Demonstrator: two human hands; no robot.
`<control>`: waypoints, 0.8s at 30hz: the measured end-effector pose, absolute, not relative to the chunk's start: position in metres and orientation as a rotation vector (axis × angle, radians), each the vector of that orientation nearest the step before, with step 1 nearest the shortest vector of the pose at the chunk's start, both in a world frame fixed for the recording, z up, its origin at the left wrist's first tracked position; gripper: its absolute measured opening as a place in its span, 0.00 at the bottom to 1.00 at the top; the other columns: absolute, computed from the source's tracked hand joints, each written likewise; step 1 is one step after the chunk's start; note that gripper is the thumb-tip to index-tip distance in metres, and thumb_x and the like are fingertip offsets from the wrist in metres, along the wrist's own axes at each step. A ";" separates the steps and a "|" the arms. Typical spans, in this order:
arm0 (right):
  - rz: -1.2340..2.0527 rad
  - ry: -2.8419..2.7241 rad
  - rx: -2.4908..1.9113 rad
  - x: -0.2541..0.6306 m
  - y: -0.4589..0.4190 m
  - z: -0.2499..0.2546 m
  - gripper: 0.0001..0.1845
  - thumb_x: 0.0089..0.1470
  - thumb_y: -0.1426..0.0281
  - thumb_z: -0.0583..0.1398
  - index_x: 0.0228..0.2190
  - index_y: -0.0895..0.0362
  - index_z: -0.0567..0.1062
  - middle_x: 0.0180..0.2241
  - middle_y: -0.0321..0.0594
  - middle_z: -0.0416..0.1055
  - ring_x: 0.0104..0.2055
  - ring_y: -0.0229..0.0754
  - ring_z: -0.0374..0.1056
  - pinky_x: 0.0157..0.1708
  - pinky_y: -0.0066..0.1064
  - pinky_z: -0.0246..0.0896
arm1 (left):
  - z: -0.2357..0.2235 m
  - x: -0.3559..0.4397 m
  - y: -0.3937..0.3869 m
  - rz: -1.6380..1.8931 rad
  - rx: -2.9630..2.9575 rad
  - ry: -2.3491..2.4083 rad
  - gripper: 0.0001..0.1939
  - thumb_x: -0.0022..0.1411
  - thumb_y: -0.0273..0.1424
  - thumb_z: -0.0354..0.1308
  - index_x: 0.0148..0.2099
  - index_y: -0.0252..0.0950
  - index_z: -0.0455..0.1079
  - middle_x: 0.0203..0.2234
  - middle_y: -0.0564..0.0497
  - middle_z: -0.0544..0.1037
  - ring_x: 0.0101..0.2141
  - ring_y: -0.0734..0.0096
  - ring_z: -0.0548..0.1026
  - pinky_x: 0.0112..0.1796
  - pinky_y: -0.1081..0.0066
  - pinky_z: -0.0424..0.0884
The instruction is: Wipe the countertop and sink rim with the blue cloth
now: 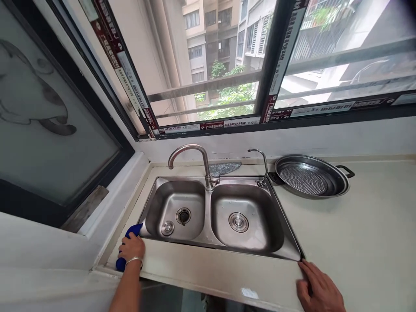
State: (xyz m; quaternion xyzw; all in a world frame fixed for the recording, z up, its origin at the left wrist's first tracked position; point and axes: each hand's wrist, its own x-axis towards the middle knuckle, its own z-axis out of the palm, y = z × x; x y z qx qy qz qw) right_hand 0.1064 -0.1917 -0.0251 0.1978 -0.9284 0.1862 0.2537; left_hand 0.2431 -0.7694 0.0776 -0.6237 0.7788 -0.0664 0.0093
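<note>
My left hand (131,248) is closed on a blue cloth (134,229) and presses it on the pale counter at the front left corner of the steel double sink (208,236). A bracelet sits on that wrist. My right hand (320,289) lies flat with fingers spread on the counter's front edge (227,277), just past the sink's front right corner, holding nothing. Both sink basins show their drains, and a loose strainer plug (167,227) lies in the left basin.
A tall curved faucet (201,162) and a thin smaller tap (260,160) stand behind the sink. A grey rag (224,168) lies behind the faucet. A steel steamer pan (310,177) sits on the counter at right. A window runs along the back wall.
</note>
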 end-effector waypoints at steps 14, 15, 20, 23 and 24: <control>0.574 -2.556 0.522 0.104 -0.195 -0.030 0.30 0.54 0.71 0.51 0.60 0.58 0.63 0.59 0.49 0.65 0.61 0.54 0.59 0.63 0.54 0.53 | 0.057 0.208 -0.565 -0.304 -0.985 2.935 0.26 0.69 0.40 0.36 0.58 0.37 0.69 0.51 0.36 0.71 0.45 0.50 0.71 0.38 0.58 0.67; 0.617 -2.574 0.510 0.104 -0.195 -0.030 0.31 0.53 0.70 0.51 0.59 0.57 0.64 0.60 0.47 0.65 0.62 0.55 0.58 0.63 0.54 0.52 | 0.057 0.202 -0.542 -0.266 -0.897 2.963 0.26 0.69 0.39 0.37 0.59 0.36 0.68 0.51 0.35 0.71 0.45 0.49 0.71 0.39 0.57 0.67; 0.799 -2.642 0.374 0.105 -0.199 -0.032 0.32 0.51 0.66 0.52 0.58 0.51 0.68 0.61 0.42 0.64 0.63 0.60 0.54 0.61 0.60 0.53 | 0.063 0.173 -0.436 0.168 -0.480 3.075 0.25 0.68 0.39 0.44 0.62 0.38 0.67 0.55 0.35 0.72 0.49 0.46 0.70 0.46 0.49 0.67; 0.846 -2.609 0.323 0.102 -0.201 -0.033 0.32 0.54 0.64 0.52 0.60 0.52 0.65 0.61 0.45 0.64 0.62 0.58 0.58 0.60 0.59 0.57 | 0.070 0.157 -0.391 0.586 -0.262 3.103 0.27 0.67 0.39 0.47 0.67 0.41 0.59 0.58 0.39 0.71 0.55 0.49 0.68 0.54 0.47 0.63; 0.906 -2.586 0.286 0.102 -0.200 -0.032 0.31 0.55 0.63 0.51 0.60 0.53 0.64 0.60 0.46 0.64 0.61 0.57 0.59 0.59 0.58 0.59 | 0.071 0.153 -0.379 0.740 -0.201 3.076 0.29 0.66 0.39 0.48 0.68 0.41 0.56 0.59 0.40 0.70 0.57 0.51 0.67 0.57 0.47 0.61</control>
